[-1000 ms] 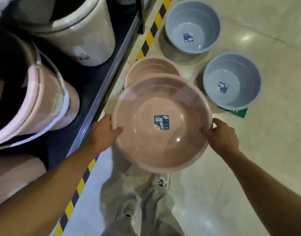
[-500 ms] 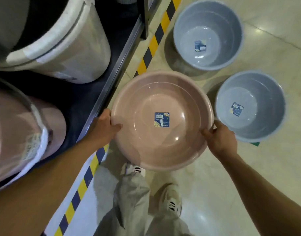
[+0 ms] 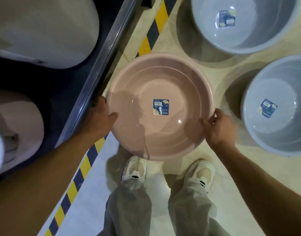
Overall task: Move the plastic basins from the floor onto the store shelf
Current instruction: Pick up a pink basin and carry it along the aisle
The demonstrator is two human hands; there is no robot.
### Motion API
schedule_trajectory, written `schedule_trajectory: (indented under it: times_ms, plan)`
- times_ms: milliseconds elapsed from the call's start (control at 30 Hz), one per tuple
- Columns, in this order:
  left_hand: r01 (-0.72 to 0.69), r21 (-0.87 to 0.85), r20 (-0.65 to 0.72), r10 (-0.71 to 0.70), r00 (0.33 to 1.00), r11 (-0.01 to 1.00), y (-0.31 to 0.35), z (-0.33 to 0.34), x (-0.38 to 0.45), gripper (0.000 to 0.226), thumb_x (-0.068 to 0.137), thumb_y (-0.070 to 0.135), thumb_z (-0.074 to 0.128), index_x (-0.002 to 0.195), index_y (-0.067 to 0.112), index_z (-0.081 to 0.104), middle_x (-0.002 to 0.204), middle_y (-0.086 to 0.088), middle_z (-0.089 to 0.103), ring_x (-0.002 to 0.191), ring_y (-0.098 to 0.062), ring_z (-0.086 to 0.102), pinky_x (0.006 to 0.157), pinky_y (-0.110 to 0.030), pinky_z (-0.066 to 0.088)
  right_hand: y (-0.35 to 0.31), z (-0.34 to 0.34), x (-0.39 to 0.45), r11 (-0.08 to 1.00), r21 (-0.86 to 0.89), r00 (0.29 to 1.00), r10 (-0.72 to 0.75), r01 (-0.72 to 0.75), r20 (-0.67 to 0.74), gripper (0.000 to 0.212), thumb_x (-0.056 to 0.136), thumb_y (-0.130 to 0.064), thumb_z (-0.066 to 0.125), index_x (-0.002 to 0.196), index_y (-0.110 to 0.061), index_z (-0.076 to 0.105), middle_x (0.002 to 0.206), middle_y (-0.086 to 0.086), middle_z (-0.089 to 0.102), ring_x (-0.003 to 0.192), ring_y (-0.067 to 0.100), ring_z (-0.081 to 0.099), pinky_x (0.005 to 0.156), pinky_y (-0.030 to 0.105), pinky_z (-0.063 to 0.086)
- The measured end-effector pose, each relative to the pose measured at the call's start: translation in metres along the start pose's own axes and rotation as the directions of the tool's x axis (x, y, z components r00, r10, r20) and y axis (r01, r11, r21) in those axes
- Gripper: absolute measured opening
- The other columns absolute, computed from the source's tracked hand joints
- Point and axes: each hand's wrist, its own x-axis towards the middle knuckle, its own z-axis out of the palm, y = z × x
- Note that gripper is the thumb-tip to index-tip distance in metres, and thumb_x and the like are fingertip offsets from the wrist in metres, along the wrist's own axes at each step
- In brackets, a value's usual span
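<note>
Both hands grip the pink basin [image 3: 160,106] by its rolled rim, left hand [image 3: 99,119] toward the shelf edge [image 3: 102,53], right hand [image 3: 218,128] opposite. Since a second ago it has lowered, covering the second pink basin (probably nesting). Smooth, glossy, round plastic; two grey basins [image 3: 245,23] sit beyond it on the floor.

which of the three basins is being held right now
The pink basin, gripped at its rim by the left hand and right hand. The two grey basins sit untouched on the floor.
</note>
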Motion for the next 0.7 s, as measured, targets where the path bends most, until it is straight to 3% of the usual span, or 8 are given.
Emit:
schedule_trajectory:
  times_ms: [300, 567, 700]
  plan:
    - [0.011, -0.002, 0.002, -0.011, 1.0, 1.0, 0.003, 0.019, 0.015, 0.048, 0.09, 0.019, 0.071, 0.127, 0.004, 0.045, 0.125, -0.027, 0.062, 0.11, -0.047, 0.06, 0.086, -0.048, 0.05, 0.0, 0.007, 0.016, 0.999, -0.036, 0.998, 0.042, -0.041, 0.046, 0.034, 0.091, -0.034, 0.06, 0.115, -0.01, 0.057, 0.105, 0.019, 0.064, 0.095, 0.04, 0.059, 0.078, 0.044, 0.05]
    - [0.022, -0.036, 0.017, -0.022, 1.0, 0.999, -0.002, 0.024, 0.016, 0.048, 0.09, 0.02, 0.068, 0.129, 0.01, 0.042, 0.123, -0.023, 0.06, 0.094, -0.034, 0.053, 0.075, -0.038, 0.041, -0.001, 0.016, 0.015, 0.994, -0.002, 0.99, 0.107, -0.108, 0.092, 0.046, 0.087, -0.03, 0.059, 0.128, -0.012, 0.046, 0.113, 0.02, 0.063, 0.1, 0.042, 0.058, 0.082, 0.048, 0.05]
    - [0.007, -0.058, 0.046, -0.005, 0.999, 0.998, -0.006, 0.019, 0.016, 0.047, 0.089, 0.021, 0.068, 0.128, 0.012, 0.043, 0.12, -0.02, 0.064, 0.1, -0.04, 0.06, 0.076, -0.039, 0.045, -0.003, 0.015, 0.013, 0.991, 0.019, 0.987, 0.13, -0.132, 0.091, 0.048, 0.087, -0.03, 0.059, 0.129, -0.01, 0.046, 0.118, 0.019, 0.063, 0.105, 0.041, 0.057, 0.081, 0.043, 0.045]
